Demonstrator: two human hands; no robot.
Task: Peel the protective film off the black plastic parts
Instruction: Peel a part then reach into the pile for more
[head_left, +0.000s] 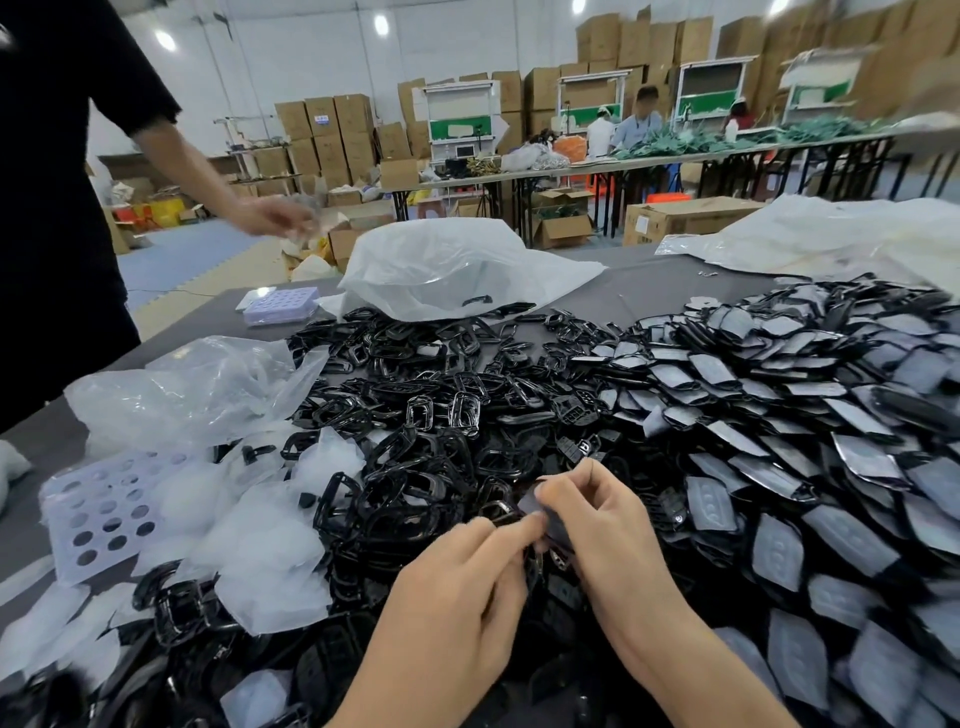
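Film (531, 503) is seemingly pinched by the right hand (597, 525), the black part (558, 538) gripped beside it by the left hand (467, 577); pulling apart is required.

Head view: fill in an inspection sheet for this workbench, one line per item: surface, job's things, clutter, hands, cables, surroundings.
Surface: grey table, mostly buried under parts.
Job's things: film-covered parts heaped at right; bare black frames heaped in the centre; held part between the hands.
Clutter: clear bags, perforated white trays and translucent scraps at left.
Hands: left hand and right hand both pinch the held part.
Cables: nothing seen on the table.
Surroundings: a second person stands at left; stacked cardboard boxes and long tables with workers behind.
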